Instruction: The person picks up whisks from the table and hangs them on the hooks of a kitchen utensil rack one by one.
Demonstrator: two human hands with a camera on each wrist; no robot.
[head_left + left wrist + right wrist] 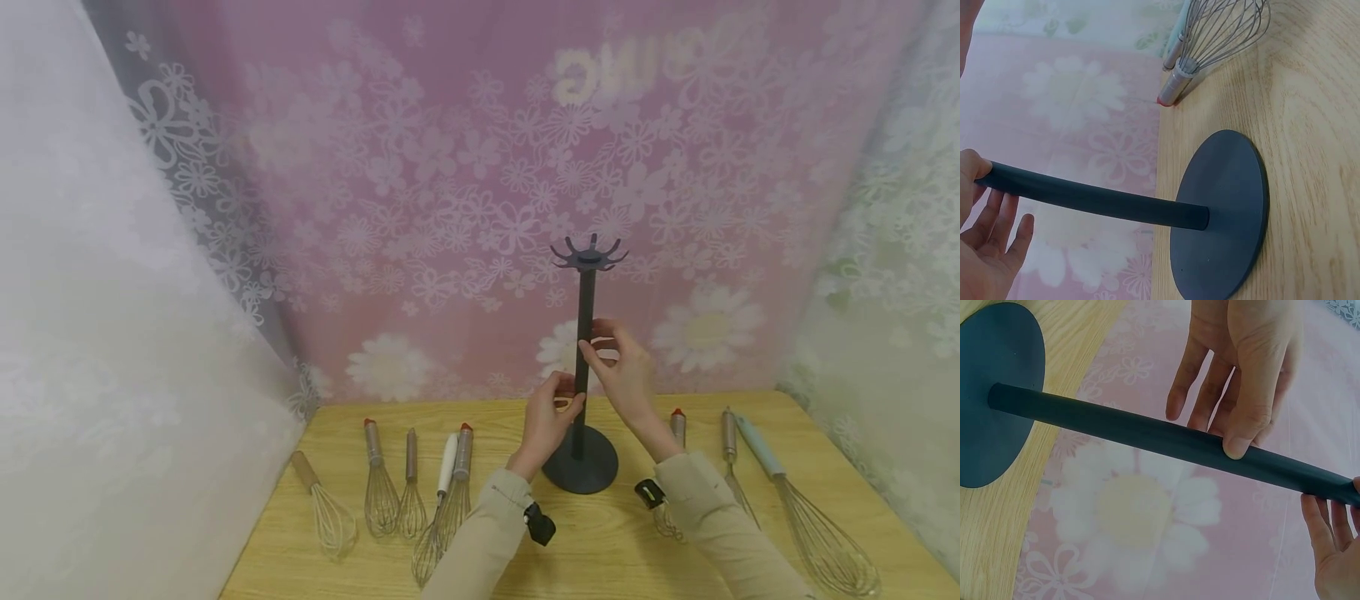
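Note:
A black stand stands upright on the table, with a round base (581,471), a slim pole (587,300) and a ring of curved hooks (589,257) on top. My left hand (549,417) pinches the pole at its lower half, thumb on the near side. Higher up, my right hand (628,375) grips the same pole between thumb and fingers. In the right wrist view the left thumb (1238,447) presses on the pole, and the right hand (1338,556) is partly cut off at the edge. The hooks carry nothing.
Left of the stand lie several whisks, among them a wooden-handled one (326,508) and a white-handled one (447,462). To the right are a red-tipped whisk (678,427), partly hidden by my right arm, a metal-handled one (729,437) and a large blue-handled one (772,458). A flowered curtain (450,208) hangs behind.

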